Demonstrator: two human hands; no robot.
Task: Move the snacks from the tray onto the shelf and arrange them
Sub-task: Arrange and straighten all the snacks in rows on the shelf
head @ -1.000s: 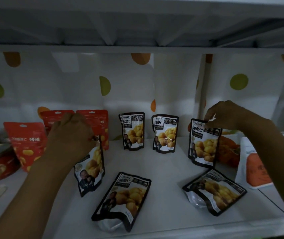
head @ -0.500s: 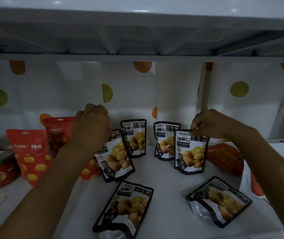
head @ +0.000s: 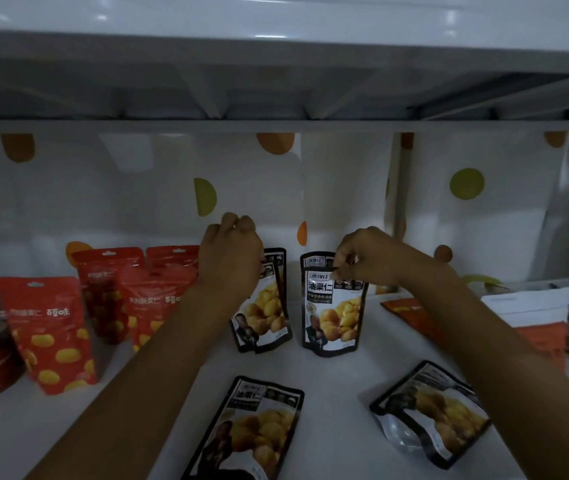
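Chestnut pouch pinched by its top seal in the right hand, upright on the shelf just ahead of another. Left hand grips its twin likewise, top holds keeping them vertical, I'd say. Two flat pouches wait up front.

Left hand, right hand bare; forearms bare to frame edge.

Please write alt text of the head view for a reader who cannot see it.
The left hand holds one black pouch upright on a white shelf, and the right hand pinches the top of a second black pouch beside it. Two flat pouches lie in front; red pouches stand at the left.
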